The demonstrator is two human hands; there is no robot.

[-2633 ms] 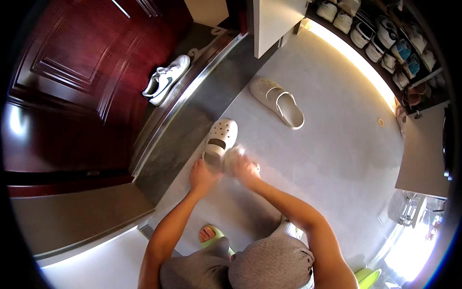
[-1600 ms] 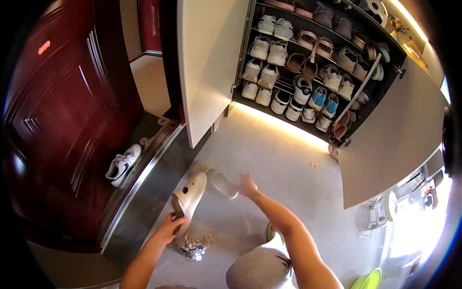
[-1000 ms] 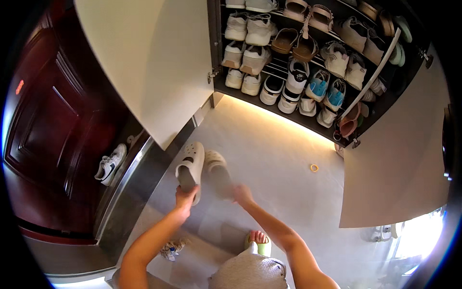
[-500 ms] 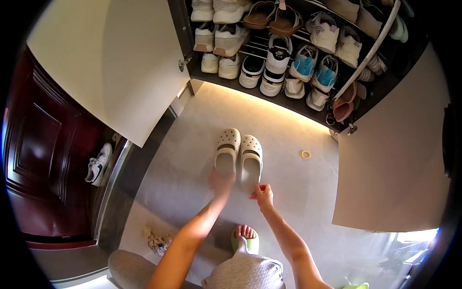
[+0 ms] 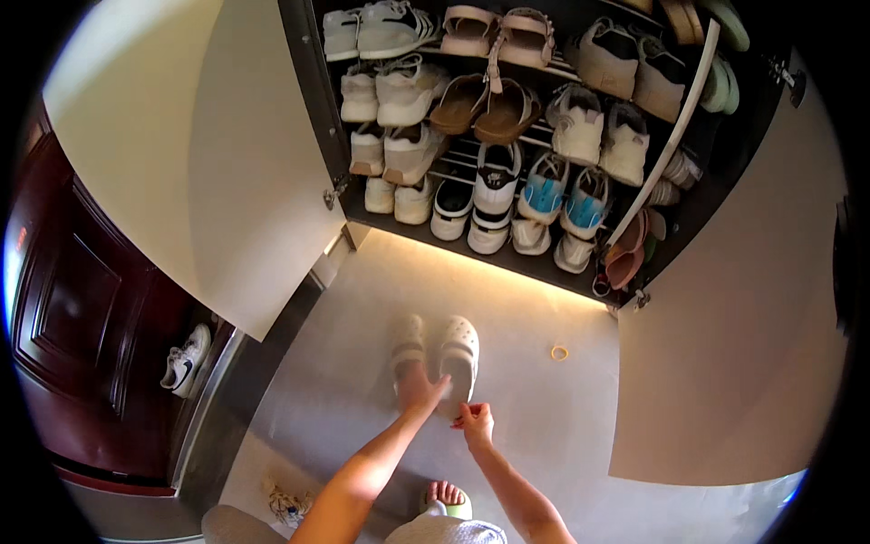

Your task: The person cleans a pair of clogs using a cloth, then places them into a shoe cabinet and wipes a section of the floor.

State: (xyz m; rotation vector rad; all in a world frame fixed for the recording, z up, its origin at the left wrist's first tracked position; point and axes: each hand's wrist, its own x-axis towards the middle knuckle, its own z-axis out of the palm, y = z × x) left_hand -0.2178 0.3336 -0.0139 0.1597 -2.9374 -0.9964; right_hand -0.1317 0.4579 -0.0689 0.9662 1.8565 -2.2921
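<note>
A pair of white perforated clogs point(image 5: 446, 352) lies side by side, toes toward the open shoe cabinet point(image 5: 507, 136), low over the grey floor point(image 5: 344, 381). My left hand point(image 5: 417, 388) reaches forward and grips the clogs at their heels. Just behind the right clog's heel is my right hand point(image 5: 475, 422), fingers curled together and holding nothing that I can see. Whether the clogs rest on the floor or hang just above it I cannot tell.
The cabinet shelves hold several sneakers and sandals. Its white left door point(image 5: 181, 181) and right door point(image 5: 725, 363) stand open. A small yellow ring point(image 5: 560, 352) lies on the floor. White sneakers point(image 5: 186, 358) sit by the dark red door point(image 5: 72, 317). My foot wears a green slipper point(image 5: 444, 497).
The clogs were picked up near the dark red door and carried over to the cabinet. My right hand has come off them; the left hand still grips them.
</note>
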